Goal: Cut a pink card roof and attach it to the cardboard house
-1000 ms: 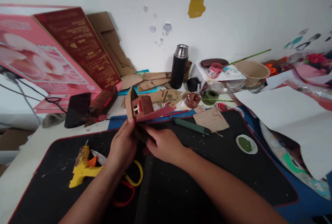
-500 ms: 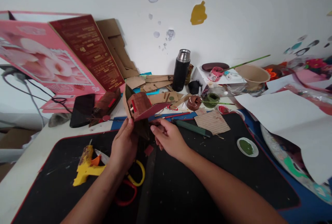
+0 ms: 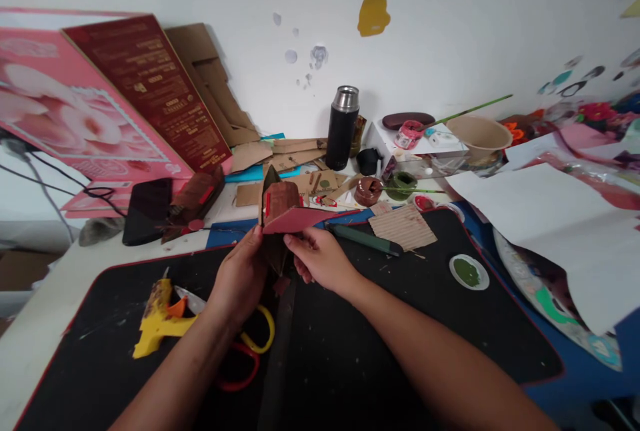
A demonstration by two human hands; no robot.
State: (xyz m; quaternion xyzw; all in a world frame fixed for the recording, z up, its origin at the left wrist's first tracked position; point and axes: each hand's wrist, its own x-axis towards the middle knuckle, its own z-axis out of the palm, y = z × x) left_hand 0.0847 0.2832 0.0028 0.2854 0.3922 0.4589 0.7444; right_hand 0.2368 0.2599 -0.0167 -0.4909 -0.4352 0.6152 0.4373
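Note:
A small painted cardboard model (image 3: 283, 199), brown with dark green parts and a reddish-pink flap, is held up over the black mat. My left hand (image 3: 241, 271) grips its lower left side, thumb upward. Just under the pink flap, my right hand (image 3: 320, 258) is closed, with thumb and curled fingers pinching the model's lower right edge; the fingertips are partly hidden. Below my hands lies a dark ruler-like strip (image 3: 277, 351). Beside my left forearm are a yellow glue gun (image 3: 157, 321) and scissors (image 3: 257, 331) with yellow and red handles.
A green utility knife (image 3: 367, 240) and corrugated cardboard (image 3: 404, 228) lie beyond my right hand. Open paint jars (image 3: 369, 190), a black thermos (image 3: 343, 131) and a dish of green paint (image 3: 469, 272) stand around. At left are a phone (image 3: 147, 211) and a pink box (image 3: 85, 104).
The view has shifted slightly. The model has turned a little, its pink flap now facing me more, and my right hand has come closer in beneath the flap.

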